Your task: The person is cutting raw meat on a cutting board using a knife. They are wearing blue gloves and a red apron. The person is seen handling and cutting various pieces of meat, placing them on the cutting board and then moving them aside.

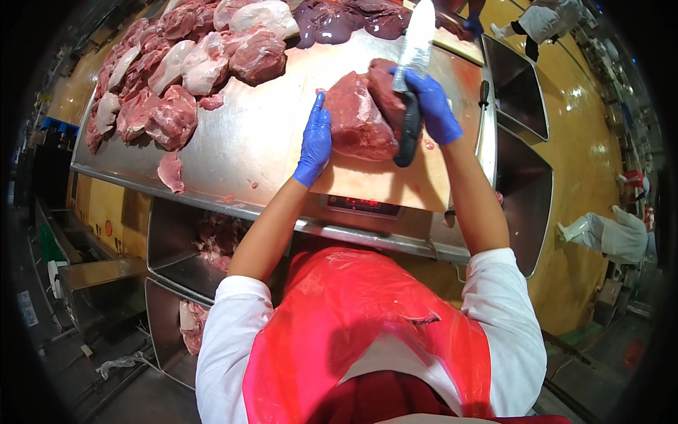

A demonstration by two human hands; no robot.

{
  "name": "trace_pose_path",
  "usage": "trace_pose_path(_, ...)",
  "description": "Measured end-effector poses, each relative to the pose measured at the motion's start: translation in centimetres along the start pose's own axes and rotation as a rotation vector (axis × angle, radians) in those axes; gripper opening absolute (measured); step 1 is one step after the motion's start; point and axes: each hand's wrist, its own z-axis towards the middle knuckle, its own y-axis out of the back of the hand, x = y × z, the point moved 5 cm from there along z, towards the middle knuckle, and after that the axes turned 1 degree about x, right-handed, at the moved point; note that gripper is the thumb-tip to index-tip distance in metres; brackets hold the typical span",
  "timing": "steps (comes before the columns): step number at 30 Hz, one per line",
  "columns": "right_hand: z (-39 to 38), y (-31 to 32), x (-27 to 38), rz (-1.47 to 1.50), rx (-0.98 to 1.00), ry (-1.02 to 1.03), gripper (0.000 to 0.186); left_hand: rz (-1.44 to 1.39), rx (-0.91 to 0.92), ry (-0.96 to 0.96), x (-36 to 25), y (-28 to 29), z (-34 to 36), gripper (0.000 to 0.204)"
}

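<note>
A large red piece of raw meat [355, 120] lies on a pale cutting board [417, 180] in front of me. My left hand [316, 141], in a blue glove, rests against its left side with the fingers stretched out. In my gloved right hand [433, 106] is a knife [418, 44], its broad blade pointing up and away and its black handle hanging toward me. That hand is beside a second lobe of meat [385, 92] at the right; whether the two lobes are joined I cannot tell.
Many meat cuts [205, 63] are piled at the far left of the steel table [233, 152], with dark liver-like organs [332, 22] behind. A sharpening rod [483, 106] lies at the right. Steel bins [526, 205] flank the table. A lit scale display [361, 203] sits at the near edge. People stand farther right.
</note>
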Motion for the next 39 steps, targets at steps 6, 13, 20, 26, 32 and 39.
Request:
trace_pose_path(6,-12.6,-4.1,3.0,-0.118,-0.021,-0.106,0.031,0.094,-0.227,-0.063,-3.0,10.1,-3.5,0.023)
trace_pose_path(13,-9.5,-9.6,0.0,-0.817,-0.108,0.135,0.039,0.299,0.266,-0.672,-23.5,1.5,4.6,0.029)
trace_pose_path(20,-9.9,-11.1,-1.0,-1.123,0.061,0.036,0.058,1.289,1.610,-0.450,-6.7,-14.3,7.0,0.041)
trace_pose_path(26,-17.5,-7.6,-0.9,-1.294,0.335,-0.074,0.077,1.143,1.479,-0.173,-6.3,-13.9,6.3,0.038)
trace_pose_path(32,-21.6,-2.5,3.3,-1.595,0.502,-0.082,0.081,0.714,1.135,-0.285,-7.2,-11.7,7.1,0.030)
trace_pose_path(39,-22.3,4.4,6.4,-0.981,0.067,0.041,0.067,0.438,0.050,-0.611,-15.5,-1.8,-6.3,0.032)
